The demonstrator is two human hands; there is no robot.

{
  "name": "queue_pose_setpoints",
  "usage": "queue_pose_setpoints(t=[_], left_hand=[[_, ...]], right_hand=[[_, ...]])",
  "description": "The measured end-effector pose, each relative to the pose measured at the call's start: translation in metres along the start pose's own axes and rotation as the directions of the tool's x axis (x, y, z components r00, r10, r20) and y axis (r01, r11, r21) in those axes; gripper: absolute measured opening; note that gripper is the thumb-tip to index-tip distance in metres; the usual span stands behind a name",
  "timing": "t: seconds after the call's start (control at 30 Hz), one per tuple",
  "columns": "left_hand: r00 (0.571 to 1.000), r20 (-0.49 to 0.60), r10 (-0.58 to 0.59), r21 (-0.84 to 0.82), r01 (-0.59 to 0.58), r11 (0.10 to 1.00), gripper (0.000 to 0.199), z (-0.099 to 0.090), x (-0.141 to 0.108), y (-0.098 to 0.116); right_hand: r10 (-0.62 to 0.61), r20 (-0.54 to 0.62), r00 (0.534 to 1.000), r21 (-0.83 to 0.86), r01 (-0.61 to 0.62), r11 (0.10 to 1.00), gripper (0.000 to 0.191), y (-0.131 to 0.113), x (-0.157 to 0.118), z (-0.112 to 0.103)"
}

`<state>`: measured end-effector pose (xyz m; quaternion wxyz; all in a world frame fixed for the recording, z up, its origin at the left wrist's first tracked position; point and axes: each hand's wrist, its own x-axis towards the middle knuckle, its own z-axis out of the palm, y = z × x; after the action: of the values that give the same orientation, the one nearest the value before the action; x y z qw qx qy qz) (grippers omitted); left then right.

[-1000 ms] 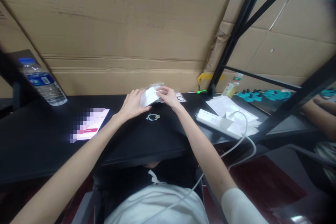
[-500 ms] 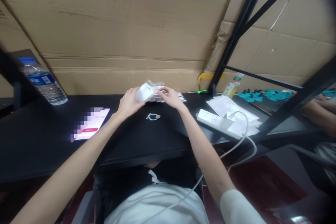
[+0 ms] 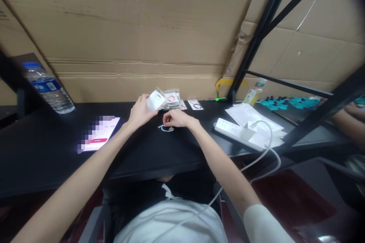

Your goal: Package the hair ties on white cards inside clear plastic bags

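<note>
My left hand (image 3: 139, 113) is closed on the edge of a small white card (image 3: 154, 100) that looks to be in a clear sleeve, tilted up over the black desk. Close beside it lies a pile of clear packets (image 3: 171, 98), the top one showing a reddish loop on a white card. My right hand (image 3: 179, 118) is low over the desk, thumb and fingertips pinched together at a pale blue cord bracelet (image 3: 163, 128) with a small round charm. Its fingers cover part of the cord. A single packet with a dark loop (image 3: 195, 105) lies right of the pile.
A phone (image 3: 101, 136) with a lit screen and a water bottle (image 3: 49, 89) are at left. To the right are a white power strip (image 3: 230, 129) with cables, white papers (image 3: 242, 113), a drink bottle (image 3: 253, 93) and teal parts (image 3: 273, 102). Cardboard (image 3: 142, 26) walls the back.
My right hand has left the packet pile and come down toward me to the cord bracelet, uncovering the pile. My left hand still holds the white card in nearly the same place.
</note>
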<state>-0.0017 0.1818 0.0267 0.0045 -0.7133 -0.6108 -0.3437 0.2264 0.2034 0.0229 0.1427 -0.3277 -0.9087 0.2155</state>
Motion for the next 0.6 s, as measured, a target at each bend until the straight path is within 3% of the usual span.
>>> queue_pose_setpoints(t=[0.17,0.27,0.43,0.6], left_hand=[[0.997,0.042,-0.059,-0.083,0.062,0.995,0.082,0.005,0.002,0.000],[0.985,0.094,-0.146,-0.128,0.158,0.979,0.084,0.003,0.002,0.005],[0.960,0.143,-0.241,-0.224,0.269,0.937,0.092,0.001,0.003,0.008],[0.962,0.160,-0.222,-0.358,0.266,0.895,0.078,0.005,0.005,0.006]], right_hand=[[0.002,-0.119,0.993,0.207,0.023,0.978,0.004,0.000,-0.006,-0.011],[-0.018,-0.183,0.983,0.265,0.067,0.962,0.004,0.000,-0.007,-0.016],[-0.078,-0.295,0.952,0.222,0.148,0.964,0.007,-0.005,-0.011,-0.021],[-0.116,-0.527,0.842,0.022,0.150,0.988,0.021,-0.007,-0.011,-0.024]])
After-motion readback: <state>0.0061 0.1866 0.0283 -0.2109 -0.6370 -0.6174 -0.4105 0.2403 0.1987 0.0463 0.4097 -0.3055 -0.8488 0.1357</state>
